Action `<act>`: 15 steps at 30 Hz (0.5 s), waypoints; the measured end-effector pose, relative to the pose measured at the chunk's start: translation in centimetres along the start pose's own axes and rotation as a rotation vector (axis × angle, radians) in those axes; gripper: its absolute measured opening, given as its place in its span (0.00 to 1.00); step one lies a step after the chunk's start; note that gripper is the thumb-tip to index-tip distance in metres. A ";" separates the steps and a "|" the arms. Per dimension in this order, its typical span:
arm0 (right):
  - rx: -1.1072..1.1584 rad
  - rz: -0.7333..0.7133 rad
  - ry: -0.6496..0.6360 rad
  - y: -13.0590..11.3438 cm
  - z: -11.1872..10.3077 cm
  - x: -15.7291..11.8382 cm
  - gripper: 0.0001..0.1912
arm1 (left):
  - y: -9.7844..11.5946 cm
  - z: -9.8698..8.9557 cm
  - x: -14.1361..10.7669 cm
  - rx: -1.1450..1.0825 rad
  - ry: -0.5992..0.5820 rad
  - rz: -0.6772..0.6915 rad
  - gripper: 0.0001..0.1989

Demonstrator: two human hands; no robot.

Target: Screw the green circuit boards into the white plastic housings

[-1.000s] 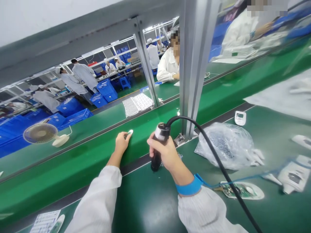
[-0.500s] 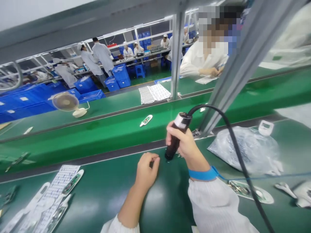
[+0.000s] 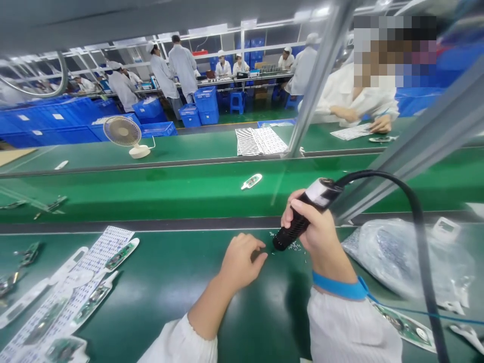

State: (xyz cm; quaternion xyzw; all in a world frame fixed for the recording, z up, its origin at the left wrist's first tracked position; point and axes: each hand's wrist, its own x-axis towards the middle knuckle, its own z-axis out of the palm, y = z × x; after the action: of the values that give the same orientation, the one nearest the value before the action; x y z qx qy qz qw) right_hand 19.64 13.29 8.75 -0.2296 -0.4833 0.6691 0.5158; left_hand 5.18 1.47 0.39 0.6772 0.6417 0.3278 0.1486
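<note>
My right hand [image 3: 315,224] is wrapped round a black electric screwdriver [image 3: 298,222] with a cable at its upper end. The tool leans, its lower end down at a scatter of small screws [image 3: 296,246] on the green bench. Just left of that end, my left hand [image 3: 242,259] rests low over the bench, thumb and forefinger apart and nothing visible between them. A blue wrist strap [image 3: 338,286] circles my right wrist. The screwdriver's bit is too small to make out.
White casings with circuit boards [image 3: 123,254] lie on a printed sheet [image 3: 113,237] at left. A clear plastic bag [image 3: 401,257] sits at right, near another casing [image 3: 412,327]. Beyond runs a green conveyor [image 3: 189,194] carrying one board [image 3: 251,181]. A co-worker [image 3: 351,101] sits opposite, behind metal posts.
The view has levelled and swung left, shifting the scene rightward. My left thumb and forefinger have parted. The screwdriver leans further over, its lower end still by the screws.
</note>
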 end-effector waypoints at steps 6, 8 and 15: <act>0.029 0.003 -0.025 -1.1 -0.4 -0.3 0.05 | 0.3 -0.3 0.0 0.011 -0.025 0.020 0.11; 0.054 0.024 -0.052 -1.4 -0.3 -0.4 0.05 | 0.3 -0.4 0.0 0.000 -0.032 0.028 0.14; 0.052 0.024 -0.042 -1.5 0.3 -0.5 0.07 | 0.3 -0.4 0.2 -0.048 -0.051 0.041 0.04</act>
State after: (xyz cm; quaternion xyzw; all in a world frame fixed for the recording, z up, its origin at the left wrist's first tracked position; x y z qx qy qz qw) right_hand 20.24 12.65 10.08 -0.2081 -0.4736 0.6922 0.5033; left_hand 5.19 1.50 0.94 0.6948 0.6156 0.3285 0.1744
